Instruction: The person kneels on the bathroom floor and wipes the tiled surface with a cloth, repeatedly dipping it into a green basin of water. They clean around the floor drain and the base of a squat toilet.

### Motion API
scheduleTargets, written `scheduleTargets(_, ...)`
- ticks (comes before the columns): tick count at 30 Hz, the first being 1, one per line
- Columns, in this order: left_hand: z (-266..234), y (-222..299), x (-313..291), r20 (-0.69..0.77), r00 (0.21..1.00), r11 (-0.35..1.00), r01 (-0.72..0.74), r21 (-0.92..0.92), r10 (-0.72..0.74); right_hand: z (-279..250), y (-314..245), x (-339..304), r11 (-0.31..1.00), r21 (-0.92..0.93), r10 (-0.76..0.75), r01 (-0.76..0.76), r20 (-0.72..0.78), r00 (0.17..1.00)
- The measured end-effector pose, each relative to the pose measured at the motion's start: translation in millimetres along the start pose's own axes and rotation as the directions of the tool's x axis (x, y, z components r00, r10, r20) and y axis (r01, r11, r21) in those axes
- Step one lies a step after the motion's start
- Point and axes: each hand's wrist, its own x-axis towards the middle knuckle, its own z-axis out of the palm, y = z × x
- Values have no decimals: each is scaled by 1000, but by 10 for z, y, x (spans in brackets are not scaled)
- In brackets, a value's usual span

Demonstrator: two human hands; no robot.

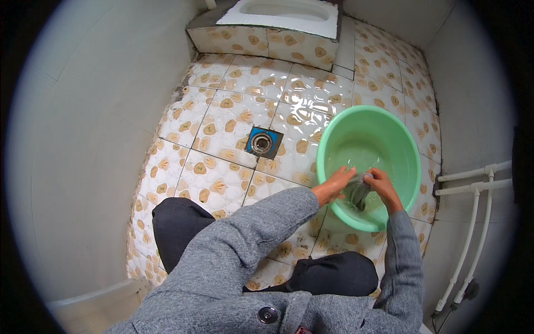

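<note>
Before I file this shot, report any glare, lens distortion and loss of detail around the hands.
Head view: bright glare on the wet floor tiles; head view: fisheye bending, the white pipes curving near the right rim, corners black; head view: left hand and right hand readable, but the grey cloth between them lacks clear detail.

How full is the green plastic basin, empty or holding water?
Partly full: the green plastic basin holds water, with glints and ripples on its surface and bare plastic showing above it. I cannot tell how deep.
</note>
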Motion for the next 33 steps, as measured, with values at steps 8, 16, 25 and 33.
scheduleTargets(8, 337, 162, 186, 227, 955, 890, -71, -450, 191, 148, -662, -608, 942, 150, -252, 301, -276, 927)
scheduleTargets(16, 413, 63, 173, -148, 818, 728, -394, 560, 557, 631, -374, -492, 616, 783, 229, -86, -73, 971)
scheduleTargets(25, 576, 98, -52, -111, 750, 554, -371, 745, 652, 710, -2, -218, 578, 808, 251, 115, -310, 917)
scheduleTargets(33, 561, 11, 75, -60, 687, 487, -447, 750, 724, 704, 60, -202, 665, 742, 280, 82, -350, 894)
